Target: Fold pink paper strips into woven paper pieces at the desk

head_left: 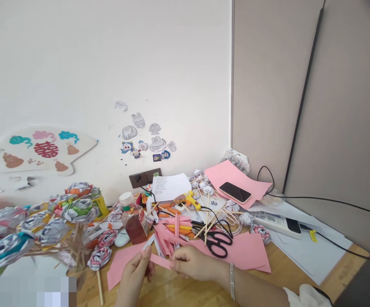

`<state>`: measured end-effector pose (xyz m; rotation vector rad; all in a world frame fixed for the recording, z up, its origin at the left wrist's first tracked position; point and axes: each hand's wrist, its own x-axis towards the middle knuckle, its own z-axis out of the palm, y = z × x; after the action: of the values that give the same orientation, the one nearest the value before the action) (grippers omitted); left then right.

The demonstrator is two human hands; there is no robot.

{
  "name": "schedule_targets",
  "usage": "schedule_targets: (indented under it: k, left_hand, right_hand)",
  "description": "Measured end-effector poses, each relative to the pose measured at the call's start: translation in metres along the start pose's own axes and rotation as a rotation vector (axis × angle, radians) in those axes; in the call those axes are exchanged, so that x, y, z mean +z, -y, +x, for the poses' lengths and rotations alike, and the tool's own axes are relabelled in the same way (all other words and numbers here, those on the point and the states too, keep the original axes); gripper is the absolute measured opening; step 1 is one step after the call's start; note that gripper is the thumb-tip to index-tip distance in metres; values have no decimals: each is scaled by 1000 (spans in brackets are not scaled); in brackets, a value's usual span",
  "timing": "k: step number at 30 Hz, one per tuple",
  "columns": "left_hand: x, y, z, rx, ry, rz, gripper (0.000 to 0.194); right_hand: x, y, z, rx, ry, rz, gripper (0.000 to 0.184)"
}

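My left hand and my right hand both pinch a narrow pink paper strip, held stretched between them just above the wooden table. The left hand grips its left end, the right hand its right end. A silver bracelet circles my right wrist. Under my hands lies a pink paper sheet. Just behind them is a pile of cut pink strips and black-handled scissors.
Paper roses on sticks crowd the left side. A bottle of brown liquid, a yellow glue gun, a phone on pink paper, a power strip with black cables and white sheets lie further back and right.
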<state>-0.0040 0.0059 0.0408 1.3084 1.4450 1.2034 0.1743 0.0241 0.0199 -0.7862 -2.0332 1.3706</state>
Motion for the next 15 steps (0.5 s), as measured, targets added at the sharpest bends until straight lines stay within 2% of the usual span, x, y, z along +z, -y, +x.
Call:
schedule_targets:
  k: [2, 4, 5, 7, 9, 10, 11, 13, 15]
  left_hand:
    - [-4, -1, 4, -59, 61, -6, 50]
    - [-13, -1, 9, -70, 68, 73, 53]
    - [-18, -1, 12, 0, 22, 190, 49]
    - [-32, 3, 17, 153, -53, 577, 33]
    - [-43, 9, 21, 245, -136, 919, 26]
    - [-48, 13, 22, 281, -138, 1051, 26]
    - [-51, 16, 23, 280, -86, 1145, 26]
    - [-54, 22, 24, 261, -19, 1229, 25]
    - [-53, 23, 24, 261, -14, 1198, 24]
  right_hand:
    - [-4, -2, 3, -8, -107, -103, 29]
    - [-12, -4, 6, -3, -257, -270, 29]
    - [-17, -4, 7, 14, -336, -384, 29]
    - [-26, -4, 8, 79, -444, -633, 25]
    - [-33, -6, 8, 149, -471, -829, 19]
    - [-35, -7, 7, 176, -461, -896, 17]
    - [-36, -8, 7, 195, -447, -942, 17]
    - [-36, -10, 7, 213, -431, -986, 18]
    - [-33, -12, 7, 205, -434, -993, 18]
